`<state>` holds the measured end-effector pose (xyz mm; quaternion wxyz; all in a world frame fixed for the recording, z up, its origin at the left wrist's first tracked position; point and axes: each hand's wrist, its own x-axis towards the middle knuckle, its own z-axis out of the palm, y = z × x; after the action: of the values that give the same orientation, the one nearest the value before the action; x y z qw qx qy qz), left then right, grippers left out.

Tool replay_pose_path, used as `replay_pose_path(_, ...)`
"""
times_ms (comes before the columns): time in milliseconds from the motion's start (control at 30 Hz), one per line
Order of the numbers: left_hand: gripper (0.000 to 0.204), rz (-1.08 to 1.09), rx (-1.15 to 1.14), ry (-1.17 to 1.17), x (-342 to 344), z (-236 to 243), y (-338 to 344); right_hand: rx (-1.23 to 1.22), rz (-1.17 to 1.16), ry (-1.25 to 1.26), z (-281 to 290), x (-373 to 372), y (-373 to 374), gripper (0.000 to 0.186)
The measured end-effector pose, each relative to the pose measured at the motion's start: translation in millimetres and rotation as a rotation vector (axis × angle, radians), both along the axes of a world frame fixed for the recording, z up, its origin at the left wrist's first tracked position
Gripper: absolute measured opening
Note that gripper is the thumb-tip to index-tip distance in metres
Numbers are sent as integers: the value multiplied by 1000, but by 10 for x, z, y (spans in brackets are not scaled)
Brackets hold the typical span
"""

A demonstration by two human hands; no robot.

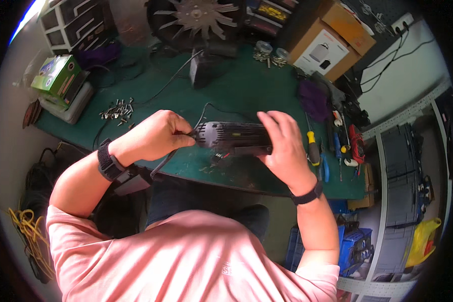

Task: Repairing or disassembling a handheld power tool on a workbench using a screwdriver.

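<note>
A black, slotted power tool body (241,135) with a grey vented end cap (210,135) lies crosswise above the green bench near its front edge. My right hand (284,146) grips its right end, fingers over the top and thumb below. At the grey end, my left hand (166,132) is closed in a pinch on the dark power cord (167,160) where it meets the cap. Part of the cord loops up behind the cap. The tool's far right end is hidden under my right fingers, so its exact kind does not show.
Loose screws (120,111) lie at the left, below a green box (57,75). A bladed metal fan wheel (196,14) stands at the back. To the right are a yellow-handled screwdriver (313,148), blue pliers (324,167), a red meter (356,143) and a cardboard box (332,43).
</note>
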<state>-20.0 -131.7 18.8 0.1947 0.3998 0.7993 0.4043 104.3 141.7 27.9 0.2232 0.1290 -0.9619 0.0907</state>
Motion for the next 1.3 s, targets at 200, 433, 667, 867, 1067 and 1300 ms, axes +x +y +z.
replay_pose_path(200, 19, -36, -2, 67, 54, 282, 70, -193, 114, -89, -28, -126, 107, 57)
replay_pose_path(433, 26, 205, 232, -35, -75, 405, -15, -257, 163, 105, 15, -111, 294, 59)
replay_pose_path(667, 27, 326, 240, -84, -649, -47, -374, -448, 191, 156, 156, -248, 439, 63)
replay_pose_path(867, 14, 355, -49, 398, -418, -153, -274, -600, 149, 111, 173, -344, 668, 69)
replay_pose_path(1067, 13, 288, -59, 532, -320, -317, -283, -819, 171, 73, 164, -418, 666, 72)
replay_pose_path(1300, 37, 400, 355, 311, 448, 97, 181, -807, 171, 136, -16, -367, 670, 74)
